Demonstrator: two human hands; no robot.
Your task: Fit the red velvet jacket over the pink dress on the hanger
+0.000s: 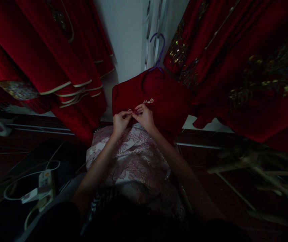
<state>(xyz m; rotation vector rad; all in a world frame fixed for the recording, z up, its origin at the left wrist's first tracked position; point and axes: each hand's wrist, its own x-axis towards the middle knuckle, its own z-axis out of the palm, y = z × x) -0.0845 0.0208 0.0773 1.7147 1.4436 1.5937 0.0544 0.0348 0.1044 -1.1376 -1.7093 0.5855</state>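
A dark red velvet garment (166,97) hangs in front of me on a purple hanger (159,50). It bears a small pearl fastening (149,101) on its front. My left hand (120,121) and my right hand (144,116) meet at the garment's lower front edge. Both pinch a second small pearl clasp (131,111) between fingertips. Below my hands a pale pink brocade fabric (134,158) spreads over a surface.
Red velvet garments with cream piping (65,77) hang at the left; red embroidered garments (234,60) hang at the right. A white power strip with cables (43,188) lies at the lower left. Wooden sticks (254,168) lie at the right on the dark floor.
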